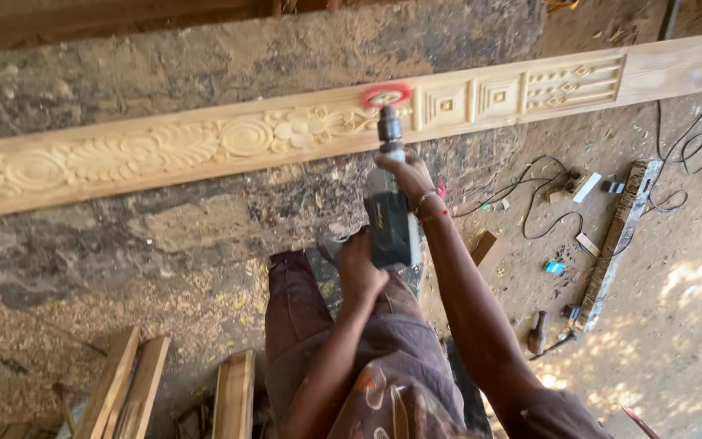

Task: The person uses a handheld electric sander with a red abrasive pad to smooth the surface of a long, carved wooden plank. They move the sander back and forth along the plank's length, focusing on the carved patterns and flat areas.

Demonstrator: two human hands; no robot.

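Red sanding disc (385, 95) bears on the carved plank (205, 150), both hands, left (357, 268) and right (406, 173), clamped on the tool (390, 219); sanding seems underway, the next pass calling for steady pressure.

One long carved wooden plank (205, 150) lies across the far table (123, 244). One power tool (389, 215), held in two hands. Three loose wooden pieces (233, 390) stand near left. One hammer (537, 333) lies on the floor at right.

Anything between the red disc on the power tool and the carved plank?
Nothing visible. The red disc sits right on the carved plank, by the floral carving. The right hand grips the power tool near its front, the left hand at its rear; neither blocks the disc.
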